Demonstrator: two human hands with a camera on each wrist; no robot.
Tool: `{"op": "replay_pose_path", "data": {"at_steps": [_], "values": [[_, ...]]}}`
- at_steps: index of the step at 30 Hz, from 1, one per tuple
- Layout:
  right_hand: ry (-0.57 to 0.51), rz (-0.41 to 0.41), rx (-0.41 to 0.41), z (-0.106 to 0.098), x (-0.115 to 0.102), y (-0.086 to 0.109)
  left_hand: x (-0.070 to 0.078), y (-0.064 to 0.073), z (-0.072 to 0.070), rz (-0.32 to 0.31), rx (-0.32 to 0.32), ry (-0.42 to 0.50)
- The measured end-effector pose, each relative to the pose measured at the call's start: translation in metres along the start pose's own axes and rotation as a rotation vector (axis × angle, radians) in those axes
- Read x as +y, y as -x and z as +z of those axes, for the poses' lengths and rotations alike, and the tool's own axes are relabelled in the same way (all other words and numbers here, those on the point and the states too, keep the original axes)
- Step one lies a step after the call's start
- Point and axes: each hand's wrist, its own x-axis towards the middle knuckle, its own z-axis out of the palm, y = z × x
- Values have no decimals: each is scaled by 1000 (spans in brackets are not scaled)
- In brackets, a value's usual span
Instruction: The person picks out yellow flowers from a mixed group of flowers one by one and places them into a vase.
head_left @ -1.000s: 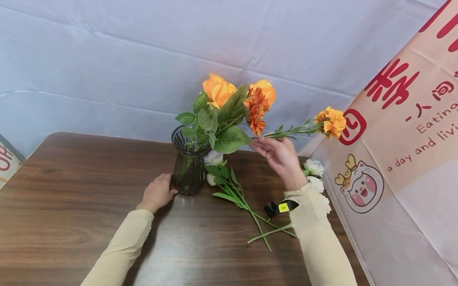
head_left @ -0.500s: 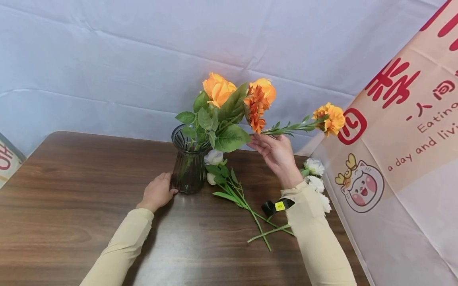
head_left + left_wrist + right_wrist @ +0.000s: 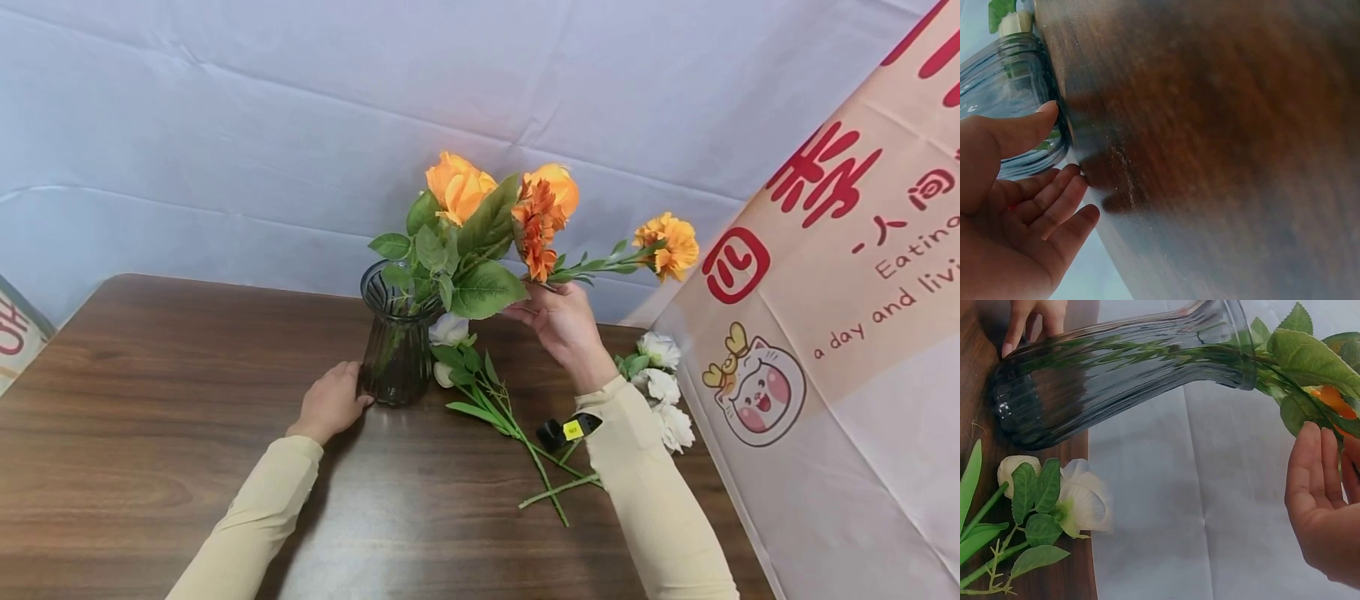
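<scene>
A ribbed dark glass vase (image 3: 395, 358) stands upright on the table, with orange flowers (image 3: 461, 190) and broad green leaves (image 3: 489, 289) rising from it. My left hand (image 3: 330, 404) holds the vase low at its base, thumb (image 3: 1025, 132) on one side of the glass and fingers on the other. To the right of the bouquet, my right hand (image 3: 564, 321) pinches the stem of a yellow-orange carnation (image 3: 667, 246), whose head leans out right. The stem's lower end is hidden behind leaves and fingers. In the right wrist view, the right fingers (image 3: 1310, 469) are close to the leaves outside the vase mouth.
White flowers with green stems (image 3: 536, 454) lie on the wooden table (image 3: 187, 400), right of the vase. More white blooms (image 3: 663, 387) lie by the right wall. A pale cloth (image 3: 300, 125) hangs behind, and a printed banner (image 3: 847, 275) stands at right.
My right hand has moved left with the carnation, bringing its head nearer the bouquet and slightly higher. The left hand and vase stay in place.
</scene>
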Motion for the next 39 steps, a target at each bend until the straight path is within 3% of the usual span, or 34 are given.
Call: {"op": "replay_pose_path", "data": {"at_steps": [19,29,39], "values": [[71,25,-26,7,12,-4,0,-1,1,2,-7,-5],[70,-69,-97,12,22,-4,0,0,1,3,-6,-4],[101,-106,-92,20,28,-5,0,-1,0,6,-8,-8]]}}
